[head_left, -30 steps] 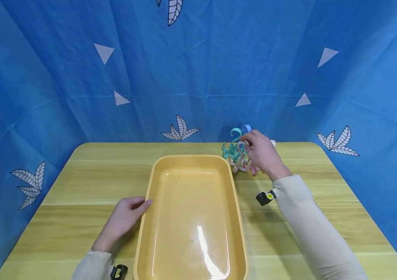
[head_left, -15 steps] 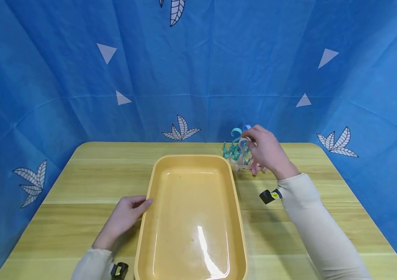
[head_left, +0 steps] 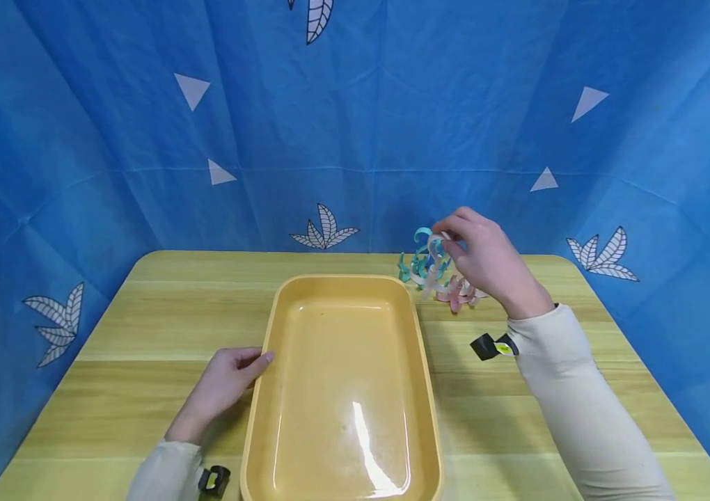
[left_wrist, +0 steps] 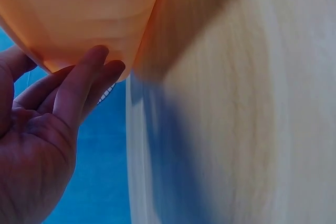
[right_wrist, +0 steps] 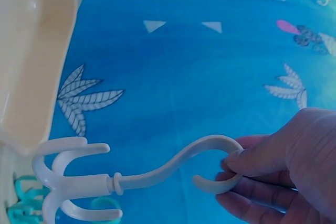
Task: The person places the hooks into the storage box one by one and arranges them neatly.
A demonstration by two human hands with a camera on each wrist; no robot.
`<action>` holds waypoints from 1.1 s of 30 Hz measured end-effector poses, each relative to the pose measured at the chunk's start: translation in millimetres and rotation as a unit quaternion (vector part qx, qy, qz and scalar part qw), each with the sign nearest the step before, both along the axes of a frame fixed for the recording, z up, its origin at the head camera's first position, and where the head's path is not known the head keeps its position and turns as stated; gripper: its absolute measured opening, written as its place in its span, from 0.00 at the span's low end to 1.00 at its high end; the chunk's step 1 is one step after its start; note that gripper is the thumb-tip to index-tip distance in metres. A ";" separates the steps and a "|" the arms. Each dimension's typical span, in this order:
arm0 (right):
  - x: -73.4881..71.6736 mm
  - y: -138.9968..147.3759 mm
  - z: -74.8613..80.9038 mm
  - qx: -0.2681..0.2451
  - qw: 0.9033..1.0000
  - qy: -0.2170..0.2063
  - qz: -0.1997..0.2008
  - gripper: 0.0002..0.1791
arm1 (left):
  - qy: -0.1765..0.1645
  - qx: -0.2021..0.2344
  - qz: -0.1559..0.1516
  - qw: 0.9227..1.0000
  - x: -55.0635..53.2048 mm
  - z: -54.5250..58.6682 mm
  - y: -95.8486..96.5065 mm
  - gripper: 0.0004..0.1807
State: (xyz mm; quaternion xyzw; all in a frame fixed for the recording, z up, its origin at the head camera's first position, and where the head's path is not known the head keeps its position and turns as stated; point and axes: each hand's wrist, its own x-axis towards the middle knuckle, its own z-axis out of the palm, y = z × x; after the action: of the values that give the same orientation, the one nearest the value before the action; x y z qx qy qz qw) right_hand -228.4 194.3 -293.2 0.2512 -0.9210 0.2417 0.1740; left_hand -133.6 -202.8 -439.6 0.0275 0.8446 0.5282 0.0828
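"At the lower left of the frame, your left hand (head_left: 223,383) is pinching the left edge of the yellow tray (head_left: 330,355)."

"Yes, with your thumb on the rim and your other fingers on the outside. The tray sits on the wooden table (head_left: 142,327), in the middle, and goes right down to the bottom of the frame."

"What do you have next, going right?"

"Near the tray's top right corner, you have a green hook (head_left: 405,272). Then comes the white hook (right_wrist: 147,179), with its legs down and its curvy end up. I can't tell if it touches the green one."

"After that, you have a pink hook (head_left: 454,295), low down."

"And your right hand (head_left: 489,261), right of the middle, grips the white hook by its curvy end."
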 end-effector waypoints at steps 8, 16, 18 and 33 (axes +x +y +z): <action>6.9 -14.4 11.4 0.012 0.999 -0.015 0.051 0.13 | 0.008 -0.006 -0.003 1.000 -0.4 1.0 0.3 0.21; 7.8 -32.3 10.2 0.024 0.994 -0.047 0.092 0.13 | 0.003 0.014 0.004 1.000 -0.6 4.1 3.5 0.20; 8.1 -37.1 9.3 0.029 0.994 -0.058 0.094 0.13 | 0.000 0.020 0.010 1.000 0.1 5.5 4.8 0.19; -0.2 -72.5 -12.3 0.055 0.988 -0.061 0.133 0.11 | -0.006 0.010 0.062 0.998 2.4 7.8 12.9 0.17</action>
State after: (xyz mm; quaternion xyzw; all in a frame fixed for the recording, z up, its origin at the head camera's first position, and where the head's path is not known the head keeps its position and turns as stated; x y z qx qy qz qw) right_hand -228.6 121.7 -305.5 0.3652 -0.9002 0.2267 0.0699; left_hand -131.2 -189.9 -431.8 -0.0275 0.8389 0.5409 0.0544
